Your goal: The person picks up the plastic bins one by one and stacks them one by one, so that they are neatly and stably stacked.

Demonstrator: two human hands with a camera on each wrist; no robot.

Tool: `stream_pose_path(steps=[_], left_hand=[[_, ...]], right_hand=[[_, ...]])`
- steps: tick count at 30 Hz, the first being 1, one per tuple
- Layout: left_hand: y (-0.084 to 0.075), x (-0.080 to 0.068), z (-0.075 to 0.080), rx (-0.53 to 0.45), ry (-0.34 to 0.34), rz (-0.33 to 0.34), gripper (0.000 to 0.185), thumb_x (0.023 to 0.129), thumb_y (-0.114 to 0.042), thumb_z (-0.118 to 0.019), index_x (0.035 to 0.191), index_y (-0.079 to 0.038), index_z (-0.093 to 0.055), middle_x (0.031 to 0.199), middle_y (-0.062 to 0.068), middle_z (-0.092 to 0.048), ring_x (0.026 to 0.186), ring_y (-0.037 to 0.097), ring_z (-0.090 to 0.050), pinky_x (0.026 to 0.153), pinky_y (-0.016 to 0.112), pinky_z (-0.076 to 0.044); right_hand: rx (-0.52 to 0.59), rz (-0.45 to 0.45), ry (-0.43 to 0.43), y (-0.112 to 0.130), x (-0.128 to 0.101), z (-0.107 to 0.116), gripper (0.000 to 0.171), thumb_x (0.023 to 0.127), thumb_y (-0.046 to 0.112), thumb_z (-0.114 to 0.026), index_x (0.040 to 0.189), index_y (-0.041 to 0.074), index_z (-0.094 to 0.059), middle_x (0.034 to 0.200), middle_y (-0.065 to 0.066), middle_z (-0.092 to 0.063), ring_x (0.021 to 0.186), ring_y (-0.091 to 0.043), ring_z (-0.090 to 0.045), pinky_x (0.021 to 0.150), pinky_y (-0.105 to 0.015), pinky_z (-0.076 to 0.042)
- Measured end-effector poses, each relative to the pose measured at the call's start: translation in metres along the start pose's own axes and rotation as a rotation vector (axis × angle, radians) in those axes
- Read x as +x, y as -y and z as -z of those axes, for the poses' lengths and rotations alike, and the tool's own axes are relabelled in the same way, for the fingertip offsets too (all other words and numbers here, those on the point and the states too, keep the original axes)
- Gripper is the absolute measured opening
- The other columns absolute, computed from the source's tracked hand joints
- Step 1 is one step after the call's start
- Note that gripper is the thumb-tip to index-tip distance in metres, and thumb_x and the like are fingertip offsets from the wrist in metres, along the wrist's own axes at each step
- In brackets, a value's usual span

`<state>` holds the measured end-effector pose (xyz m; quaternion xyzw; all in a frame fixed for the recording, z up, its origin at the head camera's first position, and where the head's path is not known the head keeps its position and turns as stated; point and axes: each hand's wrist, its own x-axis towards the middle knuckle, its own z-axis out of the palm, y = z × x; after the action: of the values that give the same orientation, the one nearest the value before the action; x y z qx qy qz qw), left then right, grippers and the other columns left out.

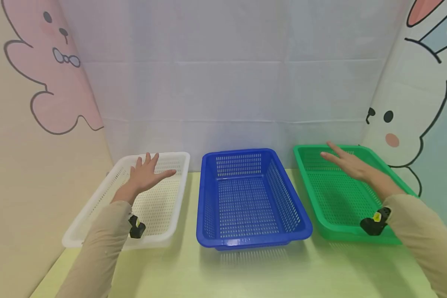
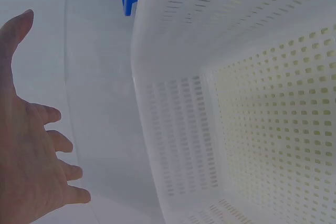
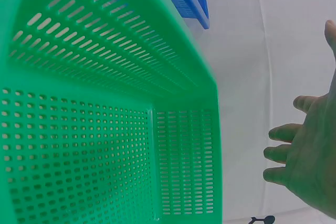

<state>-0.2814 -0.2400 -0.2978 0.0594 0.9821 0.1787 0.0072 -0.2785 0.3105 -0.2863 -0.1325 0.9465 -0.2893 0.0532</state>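
Note:
Three perforated plastic baskets stand side by side on the pale table. My left hand (image 1: pixel 146 173) hovers flat above the white basket (image 1: pixel 97 198) on the left, fingers spread and holding nothing. In the left wrist view that left hand (image 2: pixel 31 150) floats above the white basket's far wall (image 2: pixel 178 129). My right hand (image 1: pixel 345 162) is stretched out, fingers straight, above the green basket (image 1: pixel 325 198) on the right. The right wrist view shows that right hand (image 3: pixel 307 148) empty over the green basket's far wall (image 3: pixel 184 161). The blue basket (image 1: pixel 246 198) sits between them. No basket has anything in it.
A white cloth backdrop (image 1: pixel 223 82) hangs close behind the baskets. Cartoon rabbit panels (image 1: pixel 41 82) close in the left and right sides. A small black wrist camera (image 1: pixel 135 227) sits on each beige sleeve. Bare table (image 1: pixel 246 273) lies in front of the baskets.

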Motion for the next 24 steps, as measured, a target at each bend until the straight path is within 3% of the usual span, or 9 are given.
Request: stream_pose_path(steps=[10,19,24], left_hand=[[-0.007,0.002,-0.006,-0.046,-0.038,-0.039,0.093,0.083,-0.059,-0.046,0.145,0.000,-0.007,0.146,0.029,0.007,0.131,0.049,0.008,0.101,0.066,-0.001],[-0.021,0.002,-0.008,-0.212,-0.029,-0.074,0.083,0.090,-0.048,-0.045,0.144,0.001,-0.006,0.146,0.029,0.007,0.132,0.048,0.002,0.102,0.063,-0.009],[-0.030,0.000,-0.012,-0.306,-0.018,-0.030,0.079,0.091,-0.040,-0.047,0.144,0.001,-0.005,0.146,0.029,0.006,0.133,0.046,-0.005,0.105,0.059,-0.013]], right_hand=[[0.069,0.012,-0.004,0.011,0.000,-0.008,0.070,0.096,0.050,-0.023,0.145,0.013,0.010,0.148,-0.025,0.007,0.128,-0.054,0.001,0.093,-0.072,-0.005],[0.131,0.041,-0.040,0.019,0.003,-0.018,0.072,0.096,0.045,-0.033,0.146,0.012,0.007,0.148,-0.025,0.001,0.131,-0.049,-0.005,0.096,-0.068,-0.012],[0.187,0.059,-0.058,0.023,0.005,-0.026,0.075,0.095,0.040,-0.041,0.146,0.008,0.003,0.147,-0.028,-0.007,0.132,-0.047,-0.010,0.098,-0.065,-0.018]])
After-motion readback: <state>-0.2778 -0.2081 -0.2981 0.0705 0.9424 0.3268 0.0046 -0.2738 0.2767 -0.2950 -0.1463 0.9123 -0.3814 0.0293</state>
